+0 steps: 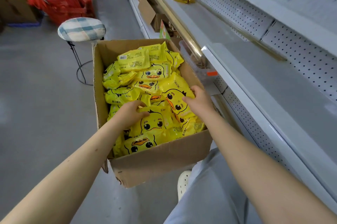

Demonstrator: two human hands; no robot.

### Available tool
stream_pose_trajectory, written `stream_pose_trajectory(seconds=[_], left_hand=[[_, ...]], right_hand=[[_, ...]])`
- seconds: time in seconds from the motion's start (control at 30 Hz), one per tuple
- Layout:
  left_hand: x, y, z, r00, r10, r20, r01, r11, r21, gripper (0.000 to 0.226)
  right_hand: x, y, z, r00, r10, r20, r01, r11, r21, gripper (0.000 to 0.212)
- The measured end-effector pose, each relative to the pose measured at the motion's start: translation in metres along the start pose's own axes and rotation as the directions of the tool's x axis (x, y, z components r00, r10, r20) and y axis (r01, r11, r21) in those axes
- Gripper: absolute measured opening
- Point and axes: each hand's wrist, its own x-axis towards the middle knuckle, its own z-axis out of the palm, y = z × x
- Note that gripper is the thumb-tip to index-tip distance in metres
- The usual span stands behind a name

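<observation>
Packets (153,74), glossy yellow with cartoon duck faces, in open cardboard box (160,161).

Your duck-print packs (154,123) are glossy, crinkled plastic film. Your cardboard box (160,161) is matt, rough brown paperboard. The shelf (273,87) beside you is smooth painted metal.

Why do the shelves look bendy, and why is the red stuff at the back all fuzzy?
Head view: the wide-angle lens curves the shelf; the red boxes in the far corner are smeared with blur; the yellow duck packs in the middle look sharp, with slight glare.
</observation>
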Motion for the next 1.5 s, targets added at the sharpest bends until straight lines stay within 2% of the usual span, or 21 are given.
stream_pose_trajectory(seconds=[0.13, 0.27, 0.37, 0.5, 0.63, 0.8, 0.97, 1.27, 1.4, 1.5], left_hand=[[-0.005, 0.026, -0.020, 0.994, 0.087, -0.065, -0.082, 0.994, 0.079, 0.036], [-0.013, 0.064, -0.046, 0.959, 0.204, -0.198, -0.151, 0.955, 0.254, 0.030], [-0.022, 0.099, -0.063, 0.920, 0.302, -0.250, -0.207, 0.916, 0.345, 0.031], [-0.039, 0.154, -0.078, 0.865, 0.429, -0.261, -0.349, 0.887, 0.302, 0.026], [-0.059, 0.217, -0.087, 0.788, 0.560, -0.253, -0.513, 0.827, 0.232, 0.024], [-0.084, 0.300, -0.094, 0.649, 0.745, -0.155, -0.684, 0.660, 0.309, 0.025], [-0.112, 0.373, -0.091, 0.491, 0.867, -0.084, -0.800, 0.487, 0.350, 0.028], [-0.160, 0.482, -0.035, 0.272, 0.962, -0.040, -0.919, 0.271, 0.285, 0.024], [-0.179, 0.523, -0.009, 0.171, 0.984, 0.044, -0.974, 0.162, 0.155, 0.021], [-0.195, 0.555, 0.006, 0.095, 0.994, 0.046, -0.995, 0.095, 0.016, 0.016]], right_hand=[[-0.013, -0.027, -0.029, 0.995, -0.084, -0.059, 0.086, 0.996, 0.032, 0.049], [-0.028, -0.047, -0.071, 0.978, -0.140, -0.157, 0.145, 0.989, 0.020, 0.044], [-0.044, -0.057, -0.113, 0.948, -0.203, -0.246, 0.184, 0.978, -0.098, 0.044], [-0.074, -0.067, -0.176, 0.910, -0.233, -0.344, 0.159, 0.960, -0.229, 0.043], [-0.112, -0.071, -0.246, 0.886, -0.263, -0.381, 0.131, 0.932, -0.339, 0.037], [-0.169, -0.075, -0.333, 0.879, -0.259, -0.401, 0.053, 0.888, -0.457, 0.034], [-0.230, -0.075, -0.406, 0.883, -0.170, -0.437, -0.091, 0.851, -0.516, 0.033], [-0.335, -0.031, -0.490, 0.767, -0.025, -0.641, -0.369, 0.800, -0.473, 0.046], [-0.379, 0.000, -0.515, 0.709, 0.036, -0.704, -0.489, 0.745, -0.454, 0.048], [-0.405, 0.022, -0.530, 0.659, 0.090, -0.747, -0.551, 0.734, -0.397, 0.047]])
